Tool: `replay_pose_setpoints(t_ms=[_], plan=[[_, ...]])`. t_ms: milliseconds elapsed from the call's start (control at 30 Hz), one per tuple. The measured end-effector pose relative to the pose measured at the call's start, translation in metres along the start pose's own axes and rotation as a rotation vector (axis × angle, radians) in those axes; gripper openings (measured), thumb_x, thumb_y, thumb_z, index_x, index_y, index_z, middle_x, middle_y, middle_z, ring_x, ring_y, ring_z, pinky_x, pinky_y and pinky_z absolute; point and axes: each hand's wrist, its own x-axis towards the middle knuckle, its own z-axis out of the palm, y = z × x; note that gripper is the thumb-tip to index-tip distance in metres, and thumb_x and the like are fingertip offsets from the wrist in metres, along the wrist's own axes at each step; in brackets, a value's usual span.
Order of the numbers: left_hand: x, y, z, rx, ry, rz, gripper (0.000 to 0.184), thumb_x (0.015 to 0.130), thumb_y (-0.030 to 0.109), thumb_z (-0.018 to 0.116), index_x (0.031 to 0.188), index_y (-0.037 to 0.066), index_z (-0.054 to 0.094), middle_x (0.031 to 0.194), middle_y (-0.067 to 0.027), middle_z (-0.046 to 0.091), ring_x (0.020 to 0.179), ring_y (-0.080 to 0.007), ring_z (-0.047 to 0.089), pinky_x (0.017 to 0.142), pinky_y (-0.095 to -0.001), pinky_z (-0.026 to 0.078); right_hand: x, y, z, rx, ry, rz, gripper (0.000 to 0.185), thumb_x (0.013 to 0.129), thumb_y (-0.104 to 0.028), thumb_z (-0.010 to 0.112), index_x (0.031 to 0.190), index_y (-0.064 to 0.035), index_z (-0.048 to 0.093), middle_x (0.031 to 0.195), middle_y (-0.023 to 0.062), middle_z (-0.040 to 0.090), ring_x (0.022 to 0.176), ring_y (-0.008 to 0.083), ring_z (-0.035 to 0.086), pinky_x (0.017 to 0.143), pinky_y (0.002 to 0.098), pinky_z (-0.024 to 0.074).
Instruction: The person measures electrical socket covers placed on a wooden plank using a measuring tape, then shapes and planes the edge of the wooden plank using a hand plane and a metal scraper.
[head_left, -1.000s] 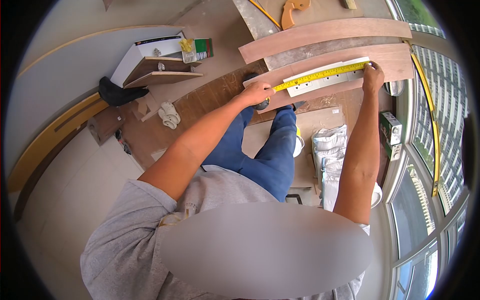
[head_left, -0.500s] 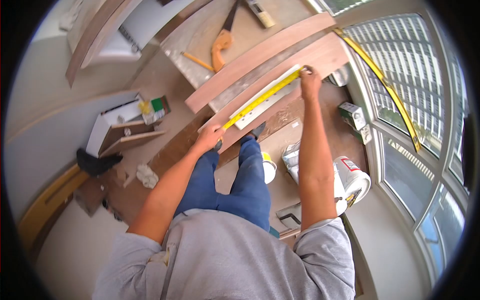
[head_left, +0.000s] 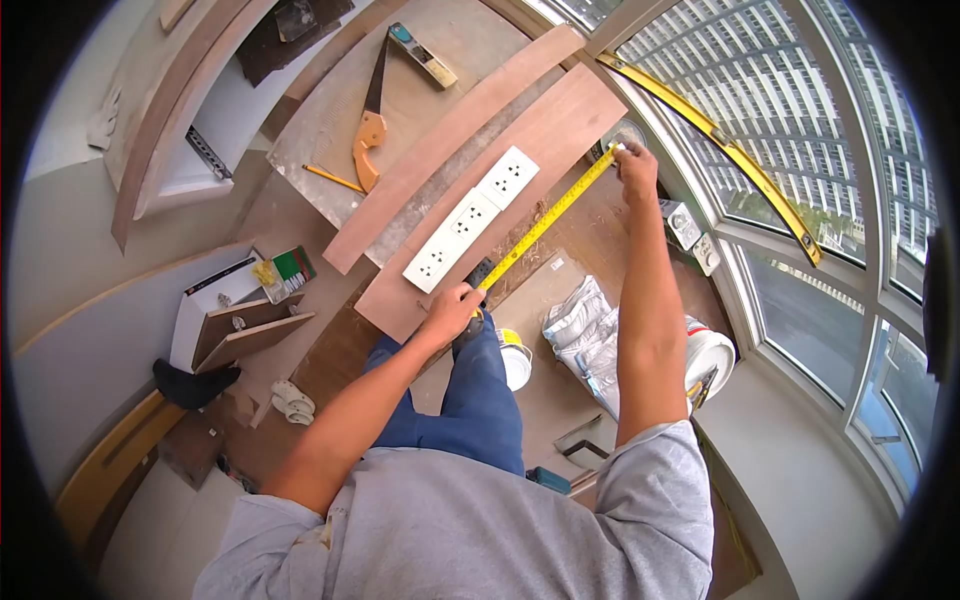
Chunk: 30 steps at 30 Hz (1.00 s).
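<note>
A yellow tape measure (head_left: 548, 221) stretches slantwise between my two hands. My left hand (head_left: 455, 314) is closed around its case, which mostly hides under the fingers. At the far end, my right hand (head_left: 636, 172) pinches the tip of the blade. Beyond the blade, a row of white socket outlets (head_left: 468, 220) lies on a reddish wooden board (head_left: 562, 112). The blade runs roughly alongside the sockets, off the board's near edge and apart from them. A second curved wooden strip (head_left: 450, 145) rests behind that board.
On the worktable (head_left: 320, 130) lie a handsaw (head_left: 370, 140), a pencil (head_left: 333, 178) and a plane-like tool (head_left: 422, 55). A yellow spirit level (head_left: 715, 140) leans along the window. Buckets (head_left: 708, 358), a plastic-wrapped bundle (head_left: 585, 335) and an open white box (head_left: 225, 300) stand on the floor.
The tape measure has come off the white sockets toward me and to the right, still stretched between both hands. The sockets are now uncovered. My view has also shifted.
</note>
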Motion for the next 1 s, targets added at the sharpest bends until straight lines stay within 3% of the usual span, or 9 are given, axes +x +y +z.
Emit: replay_pose_setpoints(t_ms=[233, 333, 400, 467, 533, 633, 733, 833, 1000], plan=[[-0.009, -0.042, -0.004, 0.033, 0.019, -0.055, 0.042, 0.097, 0.038, 0.062, 0.089, -0.002, 0.067, 0.072, -0.0125, 0.062, 0.067, -0.0170, 0.058, 0.065, -0.0381, 0.048, 0.095, 0.002, -0.001, 0.110, 0.085, 0.041, 0.024, 0.084, -0.004, 0.069, 0.107, 0.0027, 0.074, 0.078, 0.0046, 0.067, 0.058, 0.0110, 0.057, 0.050, 0.0264, 0.0441], [-0.031, -0.077, -0.011, 0.074, 0.068, -0.152, 0.045, 0.097, 0.043, 0.060, 0.087, -0.001, 0.065, 0.079, -0.0198, 0.066, 0.077, -0.0334, 0.065, 0.071, -0.0432, 0.049, 0.130, 0.001, 0.003, -0.038, 0.119, 0.038, 0.022, 0.085, -0.008, 0.068, 0.105, 0.0000, 0.075, 0.074, 0.0053, 0.066, 0.061, 0.0135, 0.060, 0.052, 0.0308, 0.0472], [-0.051, -0.100, -0.017, 0.140, 0.090, -0.198, 0.046, 0.097, 0.043, 0.061, 0.087, -0.001, 0.064, 0.078, -0.0187, 0.065, 0.073, -0.0302, 0.063, 0.069, -0.0431, 0.048, 0.161, 0.022, 0.001, -0.388, 0.174, -0.098, 0.019, 0.088, -0.013, 0.064, 0.099, -0.0039, 0.077, 0.072, 0.0098, 0.067, 0.063, 0.0188, 0.064, 0.057, 0.0373, 0.0513], [-0.055, -0.097, -0.026, 0.097, 0.057, -0.202, 0.043, 0.099, 0.040, 0.060, 0.084, -0.001, 0.063, 0.075, -0.0183, 0.062, 0.071, -0.0293, 0.063, 0.066, -0.0420, 0.047, 0.205, 0.067, -0.016, -1.336, 0.162, -0.746, 0.022, 0.087, -0.018, 0.061, 0.093, -0.0050, 0.078, 0.075, 0.0150, 0.069, 0.066, 0.0244, 0.067, 0.062, 0.0418, 0.0531], [-0.049, -0.109, -0.028, 0.087, 0.040, -0.239, 0.043, 0.099, 0.040, 0.059, 0.085, -0.001, 0.062, 0.076, -0.0186, 0.062, 0.072, -0.0291, 0.063, 0.067, -0.0415, 0.048, 0.192, 0.047, -0.008, -0.581, 0.064, -0.040, 0.032, 0.079, -0.030, 0.064, 0.094, -0.0046, 0.078, 0.088, 0.0181, 0.075, 0.076, 0.0335, 0.072, 0.068, 0.0431, 0.0544], [-0.039, -0.116, -0.026, 0.154, 0.088, -0.285, 0.047, 0.095, 0.047, 0.059, 0.091, 0.000, 0.066, 0.084, -0.0221, 0.067, 0.083, -0.0374, 0.067, 0.074, -0.0457, 0.050, 0.199, 0.051, -0.008, -0.765, 0.050, -0.152, 0.047, 0.082, -0.039, 0.065, 0.119, -0.0113, 0.075, 0.107, 0.0161, 0.075, 0.107, 0.0293, 0.070, 0.095, 0.0411, 0.0500], [-0.036, -0.127, -0.022, 0.252, 0.124, -0.326, 0.048, 0.094, 0.048, 0.060, 0.093, 0.001, 0.067, 0.088, -0.0229, 0.068, 0.089, -0.0391, 0.067, 0.078, -0.0477, 0.050, 0.202, 0.056, -0.007, -0.513, -0.058, -0.076, 0.044, 0.085, -0.031, 0.065, 0.121, -0.0069, 0.073, 0.080, 0.0035, 0.068, 0.056, 0.0136, 0.057, 0.053, 0.0322, 0.0468], [-0.043, -0.115, -0.018, 0.232, 0.198, -0.361, 0.047, 0.093, 0.046, 0.064, 0.092, -0.001, 0.069, 0.085, -0.0231, 0.069, 0.083, -0.0368, 0.068, 0.074, -0.0450, 0.050, 0.192, 0.049, -0.006, -0.443, -0.089, -0.100, 0.041, 0.089, -0.027, 0.067, 0.122, -0.0040, 0.071, 0.080, -0.0003, 0.065, 0.057, 0.0083, 0.051, 0.050, 0.0264, 0.0388], [-0.041, -0.117, -0.018, 0.215, 0.155, -0.479, 0.046, 0.092, 0.050, 0.062, 0.098, 0.004, 0.072, 0.099, -0.0193, 0.073, 0.098, -0.0352, 0.069, 0.086, -0.0456, 0.051, 0.186, 0.048, -0.006, -0.298, -0.129, -0.029, 0.038, 0.092, -0.029, 0.065, 0.116, 0.0005, 0.069, 0.081, 0.0025, 0.063, 0.061, 0.0108, 0.055, 0.053, 0.0259, 0.0446]])
